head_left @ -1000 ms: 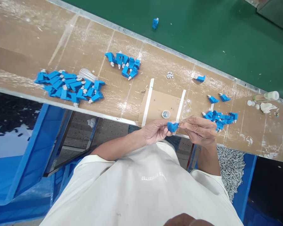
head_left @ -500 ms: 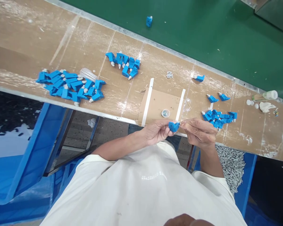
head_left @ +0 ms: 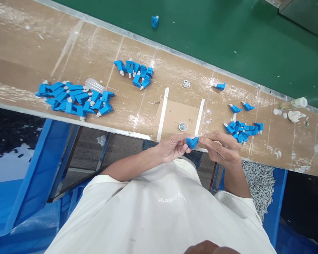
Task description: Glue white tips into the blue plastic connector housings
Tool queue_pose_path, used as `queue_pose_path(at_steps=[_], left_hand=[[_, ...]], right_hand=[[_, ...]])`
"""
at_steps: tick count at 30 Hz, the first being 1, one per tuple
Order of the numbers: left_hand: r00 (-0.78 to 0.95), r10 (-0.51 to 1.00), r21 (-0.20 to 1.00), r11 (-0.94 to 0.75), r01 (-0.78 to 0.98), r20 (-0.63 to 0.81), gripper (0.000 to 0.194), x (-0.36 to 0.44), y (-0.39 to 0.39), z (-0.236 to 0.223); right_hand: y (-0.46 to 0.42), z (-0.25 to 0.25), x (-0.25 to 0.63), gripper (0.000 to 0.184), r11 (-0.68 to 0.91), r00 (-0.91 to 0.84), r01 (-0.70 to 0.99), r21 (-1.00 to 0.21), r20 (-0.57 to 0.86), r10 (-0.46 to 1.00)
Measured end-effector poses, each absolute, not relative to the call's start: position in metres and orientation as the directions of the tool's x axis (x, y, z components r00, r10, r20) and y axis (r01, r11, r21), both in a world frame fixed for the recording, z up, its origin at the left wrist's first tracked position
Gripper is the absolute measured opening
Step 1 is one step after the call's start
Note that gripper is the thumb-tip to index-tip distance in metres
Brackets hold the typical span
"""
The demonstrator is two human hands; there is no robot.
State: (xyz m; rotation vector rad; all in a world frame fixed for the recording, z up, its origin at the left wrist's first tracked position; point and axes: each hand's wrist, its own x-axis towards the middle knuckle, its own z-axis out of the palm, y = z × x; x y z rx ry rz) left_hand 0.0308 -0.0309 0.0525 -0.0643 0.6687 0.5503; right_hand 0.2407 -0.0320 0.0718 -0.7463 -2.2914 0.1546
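My left hand pinches a blue plastic part just beyond the front of my shirt, near the table's front edge. The part is wedge-like, with its pointed end up and to the right. My right hand has its thumb and fingers closed at that right end, touching it or very close. Whatever small thing sits between those fingertips is hidden. Directly beyond my hands, a small round cup stands on a taped cardboard sheet. A little pile of small whitish pieces lies farther back.
Blue parts with white tips lie in a large heap, a middle group and a right group. A clear plastic cup lies sideways. A bottle of sticks is far right. Behind runs a green belt; below, a bin of grey pieces.
The blue part in my left hand has turned slightly, and my right fingertips have come closer to its end. The piece on the green belt has shifted left. The whole view has drifted a little.
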Motion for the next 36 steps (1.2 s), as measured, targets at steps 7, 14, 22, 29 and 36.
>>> queue_pose_path(at_steps=[7,14,22,29,36], left_hand=[[0.653,0.395,0.012,0.861,-0.508,-0.646,0.033,0.027,-0.025,0.063],[0.618,0.454,-0.009,0.801,-0.598,-0.642,0.021,0.004,-0.017,0.062],[0.327,0.687,0.226,0.585,-0.779,-0.649,0.02,-0.047,-0.002,0.031],[0.443,0.767,0.339,0.615,-0.712,-0.464,0.038,-0.067,-0.002,-0.002],[0.411,0.819,0.312,0.543,-0.779,-0.4,0.051,-0.063,0.0,-0.024]], right_hand=[[-0.039,0.068,0.232,0.033,0.782,-0.507,0.557,-0.281,0.631,0.587],[0.012,0.05,0.238,0.012,0.608,-0.37,0.703,-0.37,0.54,0.756],[0.085,0.024,0.218,0.032,0.711,-0.739,0.636,-0.3,0.03,0.673],[0.152,0.053,0.2,0.021,0.637,-0.665,0.628,-0.447,0.117,0.737],[0.336,0.018,0.065,0.053,0.635,-0.635,0.756,-0.158,0.056,0.77]])
